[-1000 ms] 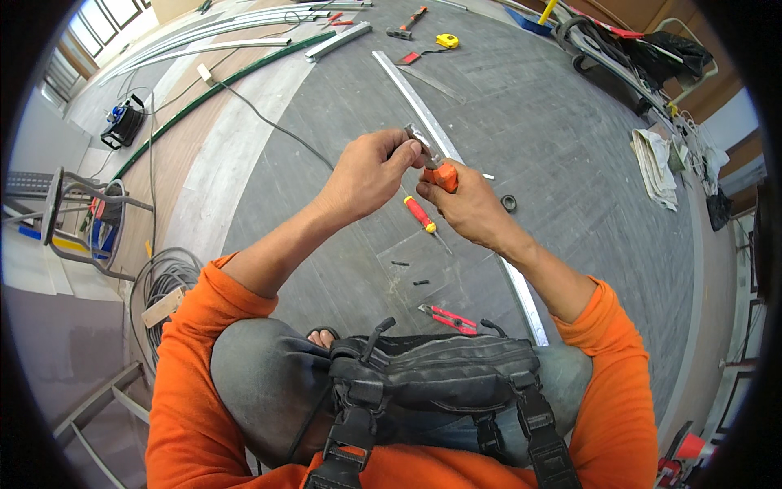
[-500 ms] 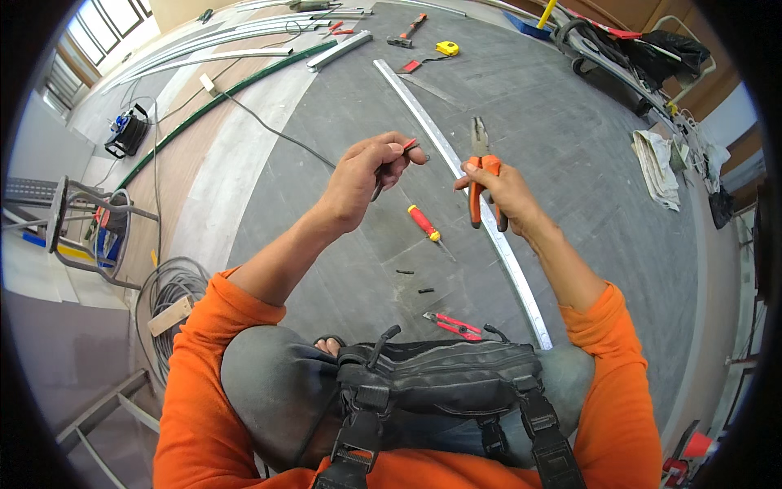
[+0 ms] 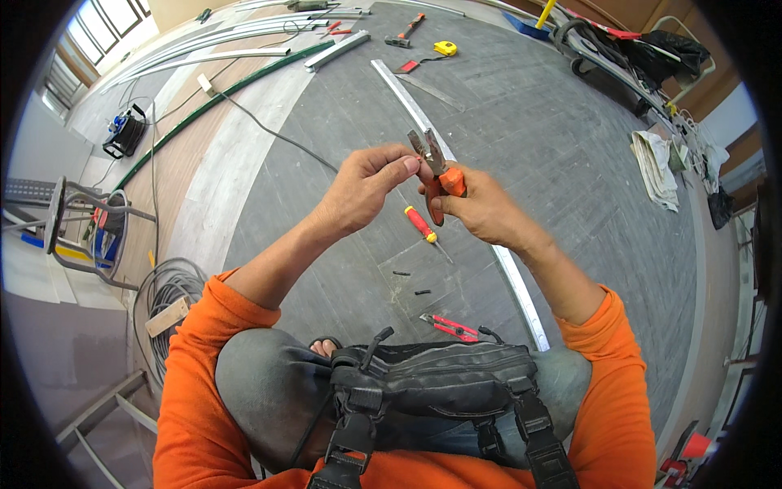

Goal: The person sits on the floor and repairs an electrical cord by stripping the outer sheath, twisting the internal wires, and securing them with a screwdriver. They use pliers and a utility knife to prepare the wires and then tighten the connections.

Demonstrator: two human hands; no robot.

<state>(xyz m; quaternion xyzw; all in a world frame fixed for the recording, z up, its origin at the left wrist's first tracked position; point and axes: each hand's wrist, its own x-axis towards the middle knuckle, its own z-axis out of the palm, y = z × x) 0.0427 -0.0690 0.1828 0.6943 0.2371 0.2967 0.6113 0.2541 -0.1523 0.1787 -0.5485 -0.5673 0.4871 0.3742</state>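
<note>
My left hand (image 3: 366,186) pinches the end of a dark cable (image 3: 281,134), which runs in from the far left. A bit of red wire shows at its fingertips; the rest of the end is hidden. In my right hand (image 3: 482,210) are combination pliers (image 3: 453,182) with orange handles, their jaws spread right beside the left fingertips. Whether the jaws touch the wire I cannot tell. Below the hands, a red and yellow screwdriver (image 3: 419,222) lies on the grey floor. Nearer to me are two short black pieces (image 3: 401,273) and a red utility knife (image 3: 452,328).
A long metal profile (image 3: 516,287) stretches over the floor beneath my right hand. Farther off lie a yellow tape measure (image 3: 445,48) and a hammer (image 3: 405,33). Coiled cable (image 3: 173,285) and a metal-framed stool (image 3: 61,216) are at left; a loaded cart (image 3: 627,69) stands far right.
The pliers have come left and tilted, so their jaws are now at my left fingertips, and they have opened. My left hand has turned, its fingertips now pointing toward the pliers.
</note>
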